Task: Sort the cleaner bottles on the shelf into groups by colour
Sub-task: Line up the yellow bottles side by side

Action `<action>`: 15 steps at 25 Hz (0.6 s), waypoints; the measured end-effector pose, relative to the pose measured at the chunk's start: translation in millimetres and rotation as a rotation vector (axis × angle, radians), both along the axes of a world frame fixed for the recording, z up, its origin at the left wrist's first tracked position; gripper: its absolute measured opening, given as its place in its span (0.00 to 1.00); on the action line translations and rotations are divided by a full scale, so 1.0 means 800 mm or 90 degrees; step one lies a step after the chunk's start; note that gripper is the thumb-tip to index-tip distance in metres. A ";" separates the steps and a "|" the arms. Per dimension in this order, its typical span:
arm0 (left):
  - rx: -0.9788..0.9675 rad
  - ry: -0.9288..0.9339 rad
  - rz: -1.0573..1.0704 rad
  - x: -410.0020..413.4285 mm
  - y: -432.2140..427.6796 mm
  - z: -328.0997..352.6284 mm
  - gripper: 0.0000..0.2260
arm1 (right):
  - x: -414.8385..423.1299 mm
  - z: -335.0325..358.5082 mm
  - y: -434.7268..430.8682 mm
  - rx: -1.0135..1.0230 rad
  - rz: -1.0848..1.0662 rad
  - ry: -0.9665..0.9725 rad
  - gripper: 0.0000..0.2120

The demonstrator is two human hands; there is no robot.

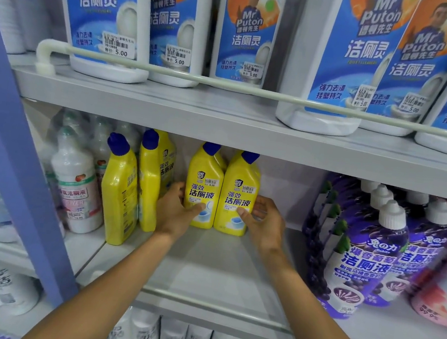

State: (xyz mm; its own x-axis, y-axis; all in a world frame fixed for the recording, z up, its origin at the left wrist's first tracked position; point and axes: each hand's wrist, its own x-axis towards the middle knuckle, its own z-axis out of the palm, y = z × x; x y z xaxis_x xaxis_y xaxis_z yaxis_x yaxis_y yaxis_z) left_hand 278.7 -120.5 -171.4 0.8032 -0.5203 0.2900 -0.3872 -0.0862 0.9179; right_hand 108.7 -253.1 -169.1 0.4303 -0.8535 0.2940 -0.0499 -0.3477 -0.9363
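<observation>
1. Shop shelf (216, 267) holds yellow, purple and pink cleaners.
2. Left hand (176, 214) grasps one yellow bottle (202, 192); right hand (262, 223) grasps its neighbour (237, 199), both standing mid-shelf.
3. Yellow group seems half gathered: two side-on yellows (132, 189) remain apart beside white bottles (77, 179); purples (370, 252) already look grouped.

Bright, even light from above and in front. The upper shelf (223, 118) throws soft shadow onto the back of the bay below it. Wide-angle bending curves the rail (199, 77) and leans the frame's edges. The left and bottom margins are blurred; centre labels read sharp.
</observation>
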 end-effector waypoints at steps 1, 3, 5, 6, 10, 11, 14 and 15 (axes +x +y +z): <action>-0.004 0.001 0.003 0.000 0.000 0.000 0.22 | 0.000 0.000 0.001 0.001 0.001 -0.002 0.17; -0.009 0.011 0.001 -0.001 0.000 0.000 0.22 | -0.001 0.001 0.001 0.004 0.001 -0.005 0.17; -0.019 0.025 -0.014 -0.001 0.005 0.003 0.22 | -0.002 0.001 0.003 0.008 0.004 -0.009 0.17; -0.027 0.034 -0.026 -0.002 0.009 0.006 0.23 | -0.004 0.001 0.006 0.009 0.011 -0.010 0.18; -0.052 0.079 -0.073 -0.011 0.049 0.019 0.30 | -0.021 -0.005 0.024 -0.002 0.060 -0.006 0.24; -0.063 0.081 -0.075 -0.015 0.063 0.021 0.32 | -0.026 -0.007 0.029 -0.011 0.066 0.006 0.25; -0.117 0.080 -0.036 -0.027 0.114 0.034 0.29 | -0.034 -0.006 0.047 0.033 0.084 -0.024 0.28; -0.144 0.081 -0.012 -0.031 0.132 0.042 0.27 | -0.035 -0.003 0.056 0.081 0.097 -0.059 0.30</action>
